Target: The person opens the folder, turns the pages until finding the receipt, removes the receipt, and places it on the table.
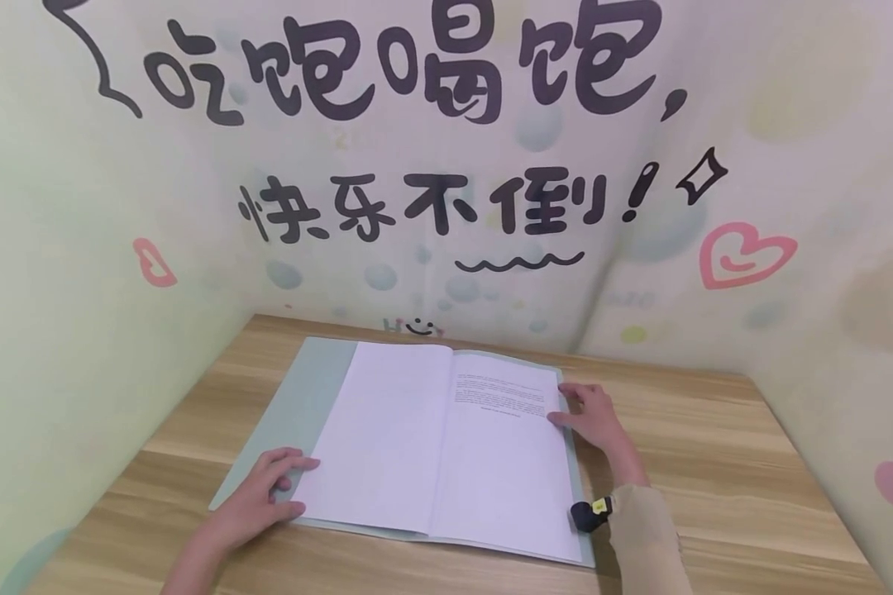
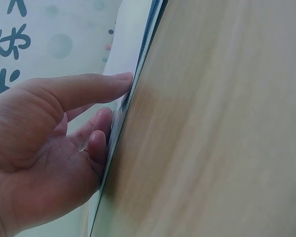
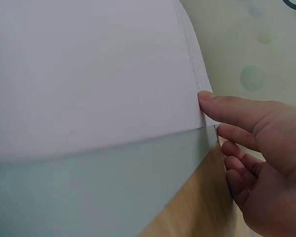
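A pale blue-green folder (image 1: pixel 286 405) lies spread on the table with white sheets inside. Its left page (image 1: pixel 383 438) is blank, while the right page (image 1: pixel 506 487) carries a short block of printed text near the top. My left hand (image 1: pixel 256 496) rests at the lower left, fingers loosely spread, with fingertips on the left page's edge. In the left wrist view, its thumb (image 2: pixel 103 88) meets the folder's lower edge. At the right page's outer edge, my right hand (image 1: pixel 595 417) pinches the paper; in the right wrist view the thumb (image 3: pixel 222 104) lies on top and the fingers curl at the edge.
The wood-grain table (image 1: pixel 722 463) extends on both sides of the folder. Behind it stands a pale wall (image 1: pixel 432 149) with large black characters and pink hearts. A small black device (image 1: pixel 589 516) with a yellow label sits at the right wrist, overlapping the folder's edge.
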`<state>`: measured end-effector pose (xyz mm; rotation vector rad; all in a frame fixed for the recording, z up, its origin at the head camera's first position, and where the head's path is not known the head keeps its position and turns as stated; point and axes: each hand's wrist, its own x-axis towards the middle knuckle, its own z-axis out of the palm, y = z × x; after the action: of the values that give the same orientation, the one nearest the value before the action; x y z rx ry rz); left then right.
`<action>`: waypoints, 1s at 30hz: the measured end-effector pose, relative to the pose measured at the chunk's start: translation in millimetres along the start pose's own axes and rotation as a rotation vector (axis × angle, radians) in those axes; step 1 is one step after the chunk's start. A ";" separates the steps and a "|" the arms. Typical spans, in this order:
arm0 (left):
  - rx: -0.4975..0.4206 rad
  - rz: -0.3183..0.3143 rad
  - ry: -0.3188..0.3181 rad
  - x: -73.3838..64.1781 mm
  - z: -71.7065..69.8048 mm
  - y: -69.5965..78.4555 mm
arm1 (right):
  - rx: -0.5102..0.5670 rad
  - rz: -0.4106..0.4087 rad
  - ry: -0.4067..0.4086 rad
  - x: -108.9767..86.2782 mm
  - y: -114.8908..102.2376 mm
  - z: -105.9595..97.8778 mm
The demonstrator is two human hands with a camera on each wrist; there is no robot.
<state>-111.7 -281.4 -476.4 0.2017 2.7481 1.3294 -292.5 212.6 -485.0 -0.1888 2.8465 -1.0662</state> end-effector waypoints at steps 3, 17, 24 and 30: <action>0.005 0.006 0.004 0.5 -0.1 0.1 | -0.009 -0.002 -0.002 0.8 -0.7 -0.5; -0.015 -0.026 -0.017 0.7 -0.8 0.8 | -0.015 -0.018 0.009 -3.1 -9.3 -4.9; -0.015 -0.012 -0.024 0.4 -1.6 1.4 | -0.011 -0.047 0.028 -2.7 -9.6 -2.8; -0.017 -0.007 -0.026 0.7 -2.6 0.9 | 0.005 -0.111 0.009 -2.9 -10.2 -5.2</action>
<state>-112.6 -282.7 -474.1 0.2074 2.7124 1.3382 -289.4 208.8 -474.3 -0.3467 2.8708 -1.0964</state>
